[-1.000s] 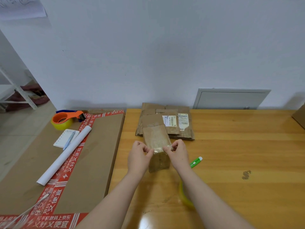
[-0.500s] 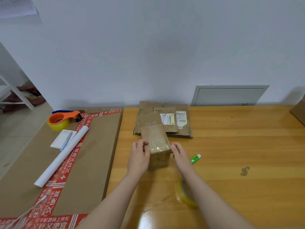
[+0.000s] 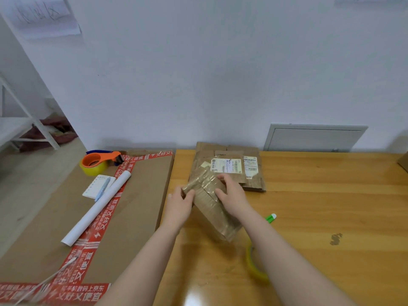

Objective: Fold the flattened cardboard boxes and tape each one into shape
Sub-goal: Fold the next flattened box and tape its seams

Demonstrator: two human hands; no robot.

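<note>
A taped box (image 3: 213, 204) is held tilted just above the table (image 3: 320, 206), its far end raised toward the stack (image 3: 234, 167) of flattened boxes. Its left far corner is pinched between thumb and fingers of the left hand (image 3: 179, 204); its top face is gripped by the curled fingers of the right hand (image 3: 231, 193). A yellow tape roll (image 3: 256, 267) is partly hidden under the right forearm, and a green marker (image 3: 270, 217) lies beside it. An orange dispenser (image 3: 99, 162) is seen on the carton (image 3: 136, 195) at the left.
</note>
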